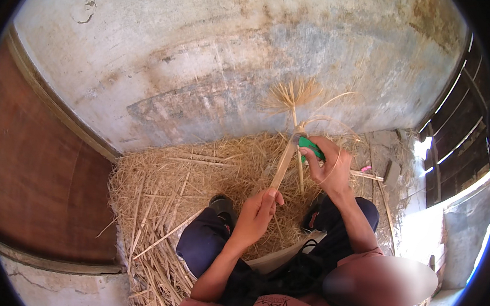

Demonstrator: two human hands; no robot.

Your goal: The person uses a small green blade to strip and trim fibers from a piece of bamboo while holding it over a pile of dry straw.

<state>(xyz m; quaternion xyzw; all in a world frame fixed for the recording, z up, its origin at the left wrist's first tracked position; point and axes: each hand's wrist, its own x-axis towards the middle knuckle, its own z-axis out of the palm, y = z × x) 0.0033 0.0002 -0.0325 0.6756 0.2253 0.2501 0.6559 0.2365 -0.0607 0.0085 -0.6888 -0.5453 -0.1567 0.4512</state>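
My left hand (255, 216) is closed round the near end of a pale flat bamboo strip (283, 166), which slants up and away to the right. A green-handled tool (311, 148) is gripped in my right hand (333, 165), its greyish end against the strip's far end. Which kind of tool it is cannot be made out. Thin curled shavings (332, 120) arc away beyond that hand. Just behind the strip stands a thin upright stick (301, 178), with a fan of fine split fibres (292, 95) at its top against the wall.
Straw and shavings (162, 168) cover the floor around my feet. Longer bamboo strips (156, 263) lie in a pile at the left. A stained wall (212, 60) rises ahead, a brown door panel (46, 174) stands left, and dark slats (459, 125) are at right.
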